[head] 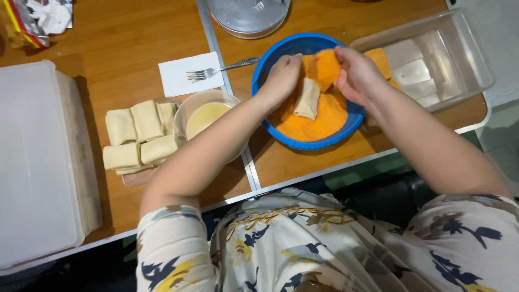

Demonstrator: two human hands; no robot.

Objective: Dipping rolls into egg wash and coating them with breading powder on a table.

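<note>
Wooden tabletop [124,32] carries one blue bowl [265,70] of orange breadcrumbs [319,121]. One pale roll [307,99] lies on the crumbs, its long axis almost upright in the view, slightly tilted. It rests just below and between both hands. The left hand [282,75] is curled shut beside its upper end; the right hand [354,73] pinches a crumb-coated piece [327,66]. Around five uncoated rolls [138,138] wait on a tray, beside one bowl of batter [205,116] and one fork [219,69].
</note>
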